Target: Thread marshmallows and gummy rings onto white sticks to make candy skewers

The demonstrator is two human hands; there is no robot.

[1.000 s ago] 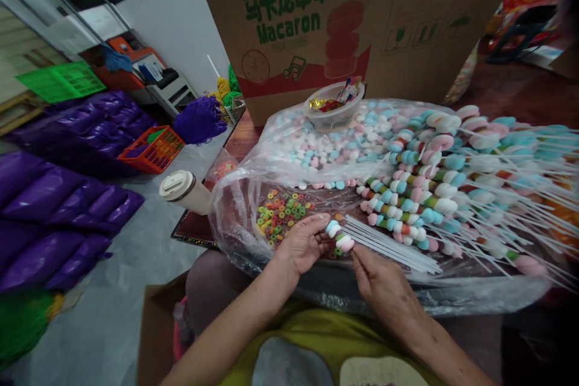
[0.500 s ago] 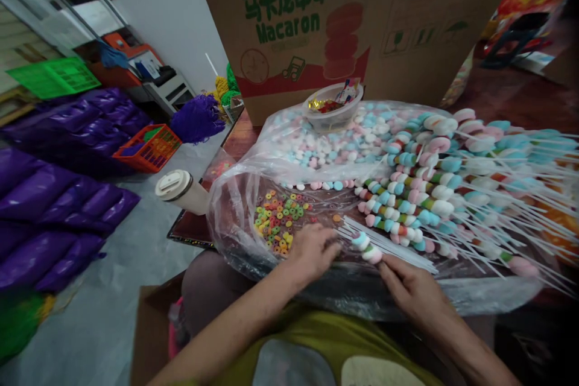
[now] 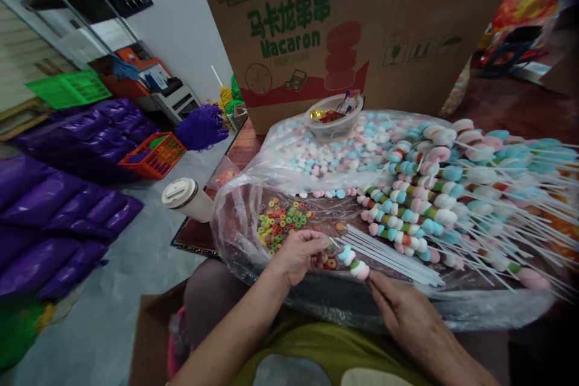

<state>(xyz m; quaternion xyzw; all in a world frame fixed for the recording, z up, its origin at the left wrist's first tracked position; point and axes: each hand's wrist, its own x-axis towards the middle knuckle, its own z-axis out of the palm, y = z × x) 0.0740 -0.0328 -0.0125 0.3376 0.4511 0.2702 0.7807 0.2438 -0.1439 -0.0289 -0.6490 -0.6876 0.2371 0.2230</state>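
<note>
My right hand (image 3: 400, 307) is closed on the lower end of a candy skewer. White, blue and pink marshmallows (image 3: 354, 261) with a green piece among them are threaded on it. At the skewer's upper tip, my left hand (image 3: 302, 256) pinches a small green candy ring (image 3: 332, 243), mostly hidden by the fingers. Whether the ring is around the tip or just beside it, I cannot tell. Loose coloured candy rings (image 3: 289, 217) lie behind my left hand. A bundle of bare white sticks (image 3: 393, 256) rests just beyond the skewer.
Finished marshmallow skewers (image 3: 420, 205) are piled on the right, sticks pointing right. A clear plastic sheet (image 3: 235, 235) covers the table edge, with loose marshmallows (image 3: 316, 154) behind. A plastic bowl (image 3: 333, 126) sits before a big cardboard box (image 3: 362, 24). A lidded cup (image 3: 187, 199) stands left.
My left hand has come up from the loose candy rings to the skewer's tip, now with a green ring pinched. The skewer in my right hand has shifted slightly left and down.
</note>
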